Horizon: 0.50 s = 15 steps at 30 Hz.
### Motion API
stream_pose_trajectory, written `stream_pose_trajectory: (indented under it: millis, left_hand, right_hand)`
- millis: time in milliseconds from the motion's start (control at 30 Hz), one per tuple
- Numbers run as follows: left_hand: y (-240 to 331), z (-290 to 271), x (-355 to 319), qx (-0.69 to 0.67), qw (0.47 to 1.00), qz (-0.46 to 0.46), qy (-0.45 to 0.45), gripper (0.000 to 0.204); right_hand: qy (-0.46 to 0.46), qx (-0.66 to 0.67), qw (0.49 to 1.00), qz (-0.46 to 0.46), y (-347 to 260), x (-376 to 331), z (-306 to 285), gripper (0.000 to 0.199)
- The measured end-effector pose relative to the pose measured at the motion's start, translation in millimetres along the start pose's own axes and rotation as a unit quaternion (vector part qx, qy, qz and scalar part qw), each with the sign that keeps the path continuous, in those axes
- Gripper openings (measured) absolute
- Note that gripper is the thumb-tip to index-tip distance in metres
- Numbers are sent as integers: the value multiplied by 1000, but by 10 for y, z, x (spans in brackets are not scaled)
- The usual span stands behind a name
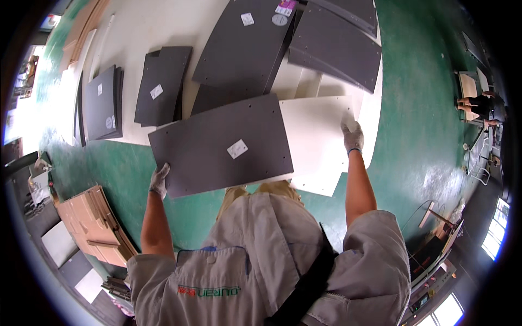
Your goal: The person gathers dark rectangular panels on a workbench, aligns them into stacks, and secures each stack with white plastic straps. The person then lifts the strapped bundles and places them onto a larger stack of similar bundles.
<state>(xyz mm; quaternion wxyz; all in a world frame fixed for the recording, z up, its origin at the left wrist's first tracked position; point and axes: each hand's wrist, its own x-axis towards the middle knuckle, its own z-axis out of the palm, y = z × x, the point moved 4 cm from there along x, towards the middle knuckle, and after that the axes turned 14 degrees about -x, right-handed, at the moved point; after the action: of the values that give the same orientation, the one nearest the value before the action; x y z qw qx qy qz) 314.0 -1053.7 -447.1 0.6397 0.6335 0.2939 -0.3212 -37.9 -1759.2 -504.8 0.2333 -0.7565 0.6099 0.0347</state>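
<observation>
Two gloved hands carry one dark grey panel (223, 145) flat before me: my left hand (159, 181) grips its near left corner, my right hand (352, 135) seems closed on the white board (318, 144) beneath, keeping both level above the green floor (418, 125).

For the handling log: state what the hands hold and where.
Both gloved hands, left hand and right hand, hold a dark grey panel stacked on a white panel, at opposite ends.
</observation>
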Motion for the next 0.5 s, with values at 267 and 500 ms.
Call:
stream_pose_trajectory:
  millis: [267, 500]
  left_hand:
    - [279, 408, 50, 78, 996, 15, -37, 61]
    - [475, 424, 353, 193, 975, 78, -78, 78]
  right_hand:
    - [71, -217, 973, -21, 8, -726, -209, 70]
    - [-100, 49, 985, -135, -1620, -2120, 605, 92]
